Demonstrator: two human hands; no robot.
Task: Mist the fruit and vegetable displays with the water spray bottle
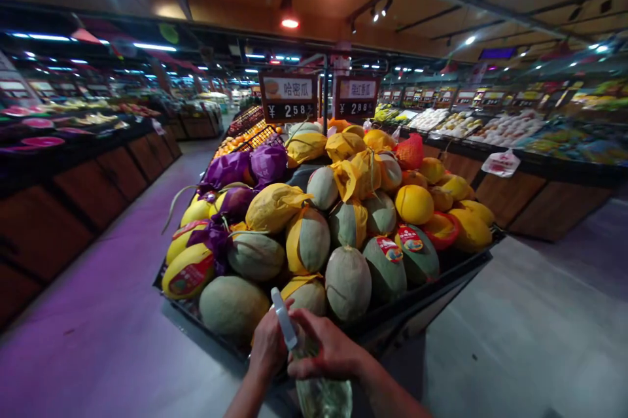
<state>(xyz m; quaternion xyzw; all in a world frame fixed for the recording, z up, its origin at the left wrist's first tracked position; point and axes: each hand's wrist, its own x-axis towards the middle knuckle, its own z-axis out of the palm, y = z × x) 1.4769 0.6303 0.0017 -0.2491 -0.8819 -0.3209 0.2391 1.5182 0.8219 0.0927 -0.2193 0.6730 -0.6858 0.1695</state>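
Note:
My right hand (330, 345) is closed around the neck of a clear spray bottle (324, 397) with a white spray head (284, 318). Pale liquid shows inside the bottle, which stands nearly upright, its top leaning left. Just left of the spray head is my left hand (269, 345), fingers curled in; the spray head partly covers them, and what they hold is hidden. Directly beyond both hands lie a grey-green melon (234, 305), a netted melon (348, 282) and a melon partly wrapped in yellow (308, 297), along the front of the display.
The black-rimmed display stand (392, 313) bears piled melons, some in yellow or purple wrapping (269, 163). Two price signs (290, 97) stand behind. Wood-fronted produce counters are at left (83, 189) and right (534, 199), with grey floor (530, 313) between.

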